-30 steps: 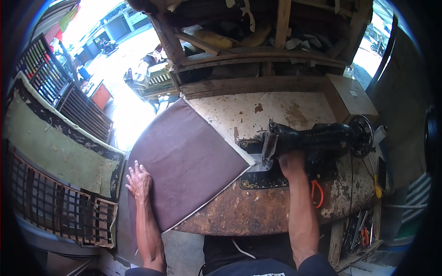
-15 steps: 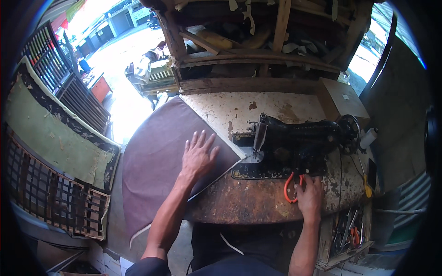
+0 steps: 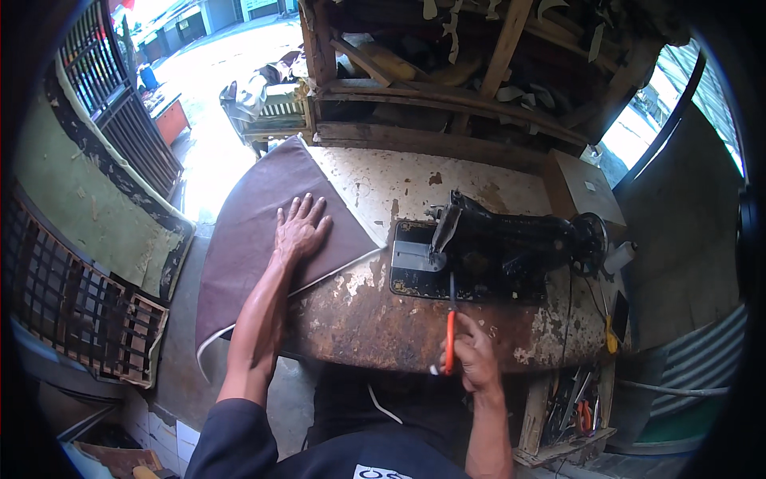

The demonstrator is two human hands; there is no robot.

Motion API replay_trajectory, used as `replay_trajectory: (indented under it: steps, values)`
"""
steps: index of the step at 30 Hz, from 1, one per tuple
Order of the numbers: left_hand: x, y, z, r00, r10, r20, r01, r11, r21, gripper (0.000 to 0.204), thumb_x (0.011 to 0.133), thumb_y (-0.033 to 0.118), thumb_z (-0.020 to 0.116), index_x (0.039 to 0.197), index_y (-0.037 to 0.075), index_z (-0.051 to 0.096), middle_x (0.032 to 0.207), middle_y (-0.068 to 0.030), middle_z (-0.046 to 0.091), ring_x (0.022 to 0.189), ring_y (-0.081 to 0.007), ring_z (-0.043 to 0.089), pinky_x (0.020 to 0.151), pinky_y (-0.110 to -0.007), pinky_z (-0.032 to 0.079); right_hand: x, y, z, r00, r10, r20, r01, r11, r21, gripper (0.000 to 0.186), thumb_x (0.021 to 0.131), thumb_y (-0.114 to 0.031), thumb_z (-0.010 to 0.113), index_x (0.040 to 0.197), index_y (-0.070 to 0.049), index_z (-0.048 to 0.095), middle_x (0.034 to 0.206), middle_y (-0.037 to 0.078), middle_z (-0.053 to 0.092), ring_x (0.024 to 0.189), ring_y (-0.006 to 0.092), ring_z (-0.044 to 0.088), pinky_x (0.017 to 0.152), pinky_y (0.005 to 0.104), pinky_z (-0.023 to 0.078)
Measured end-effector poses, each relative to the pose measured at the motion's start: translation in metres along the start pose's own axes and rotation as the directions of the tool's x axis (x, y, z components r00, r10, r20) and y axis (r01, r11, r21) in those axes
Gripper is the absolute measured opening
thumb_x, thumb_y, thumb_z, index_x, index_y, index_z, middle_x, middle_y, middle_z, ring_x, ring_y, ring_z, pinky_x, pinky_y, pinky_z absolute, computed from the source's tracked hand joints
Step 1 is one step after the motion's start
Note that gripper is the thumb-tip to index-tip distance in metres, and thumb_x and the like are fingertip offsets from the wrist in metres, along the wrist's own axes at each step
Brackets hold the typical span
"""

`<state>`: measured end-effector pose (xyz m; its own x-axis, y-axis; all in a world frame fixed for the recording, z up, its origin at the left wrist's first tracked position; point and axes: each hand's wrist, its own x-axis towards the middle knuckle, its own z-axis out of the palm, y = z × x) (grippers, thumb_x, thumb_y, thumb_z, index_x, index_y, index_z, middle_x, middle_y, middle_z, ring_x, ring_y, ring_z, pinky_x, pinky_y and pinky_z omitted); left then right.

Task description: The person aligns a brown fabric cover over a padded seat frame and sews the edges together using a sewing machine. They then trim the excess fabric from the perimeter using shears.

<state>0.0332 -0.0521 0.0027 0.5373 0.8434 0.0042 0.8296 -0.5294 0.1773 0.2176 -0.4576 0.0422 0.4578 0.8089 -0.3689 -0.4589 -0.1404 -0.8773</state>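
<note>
Slid cloth [image 3: 246,231] just left of machine [image 3: 499,251] under flat left hand [image 3: 302,233]; raised scissors [image 3: 451,326], clasped in right hand [image 3: 476,355], apparently ready to cut

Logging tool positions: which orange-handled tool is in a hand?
The orange-handled metal scissors in the right hand; the other orange-handled tool sits in the wooden box below the worn brown tabletop.
</note>
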Motion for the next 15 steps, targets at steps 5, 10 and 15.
replay_trajectory:
  steps: [5, 10, 15]
  values:
    - [0.004, -0.036, -0.004, 0.999, -0.036, 0.022, 0.036, 0.999, 0.017, 0.068, 0.108, 0.061, 0.036, 0.168, 0.028, 0.034, 0.177, -0.0065, 0.022, 0.165, -0.0304, 0.015, 0.132, -0.058, 0.007, 0.019, 0.050, 0.101, 0.927, 0.155, 0.342, -0.307, 0.837, 0.454, 0.051, 0.105, -0.057, 0.061, 0.124, -0.009, 0.061, 0.083, 0.003, 0.064, 0.065, 0.0140, 0.067, 0.057, 0.0311, 0.058]
    - [0.004, -0.038, -0.010, 0.999, -0.031, 0.032, 0.030, 0.999, 0.023, 0.068, 0.109, 0.060, 0.036, 0.168, 0.027, 0.033, 0.177, -0.0083, 0.022, 0.164, -0.0316, 0.017, 0.132, -0.059, 0.008, 0.085, 0.044, 0.145, 0.973, 0.121, 0.199, -0.208, 0.835, 0.509, 0.051, 0.101, -0.061, 0.065, 0.115, -0.012, 0.061, 0.078, 0.000, 0.059, 0.057, 0.0117, 0.057, 0.053, 0.0270, 0.052]
    - [-0.004, -0.040, -0.006, 1.000, -0.003, 0.023, 0.003, 1.000, 0.014, 0.068, 0.109, 0.058, 0.035, 0.168, 0.025, 0.032, 0.177, -0.0107, 0.022, 0.164, -0.0332, 0.016, 0.131, -0.059, 0.008, 0.085, 0.046, 0.136, 0.993, -0.091, 0.069, 0.059, 0.928, 0.369, 0.041, 0.105, -0.052, 0.065, 0.110, -0.011, 0.058, 0.075, -0.002, 0.052, 0.054, 0.0077, 0.053, 0.044, 0.0245, 0.046]
